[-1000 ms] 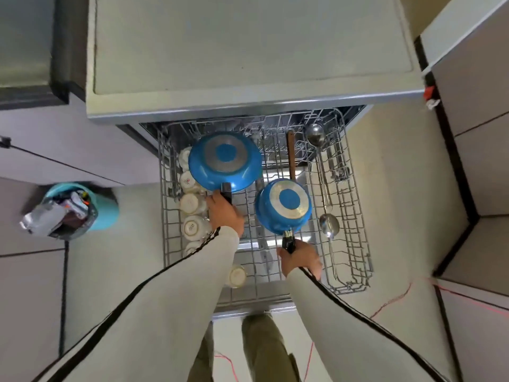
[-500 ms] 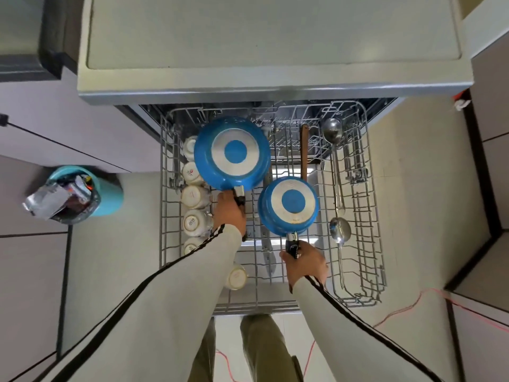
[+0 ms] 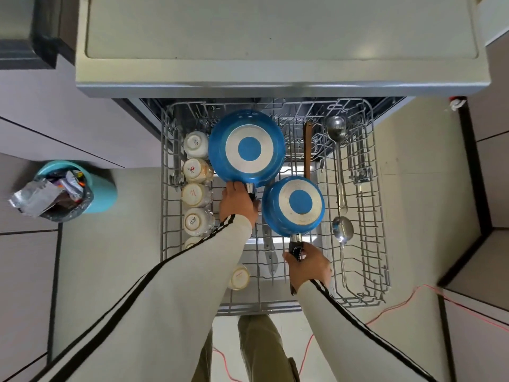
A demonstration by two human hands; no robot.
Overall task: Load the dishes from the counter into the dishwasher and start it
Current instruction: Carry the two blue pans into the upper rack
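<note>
The dishwasher's wire rack (image 3: 377, 244) is pulled out below the counter. Two blue pans lie upside down in it. The larger pan (image 3: 246, 147) sits at the back middle, and my left hand (image 3: 238, 205) grips its black handle. The smaller pan (image 3: 293, 206) sits in front and to the right; my right hand (image 3: 308, 267) grips its handle. A row of upturned cream cups (image 3: 196, 194) fills the rack's left side. Two steel ladles (image 3: 341, 172) and a wooden-handled utensil (image 3: 307, 147) lie on the right.
A grey countertop (image 3: 275, 37) overhangs the rack at the top. A teal bin (image 3: 68, 191) full of wrappers stands on the floor to the left. A red cable (image 3: 391, 310) trails across the floor at the lower right. My legs stand at the rack's front edge.
Both pans have shifted slightly deeper into the rack, with my hands still on their handles. The camera has moved closer over the rack.
</note>
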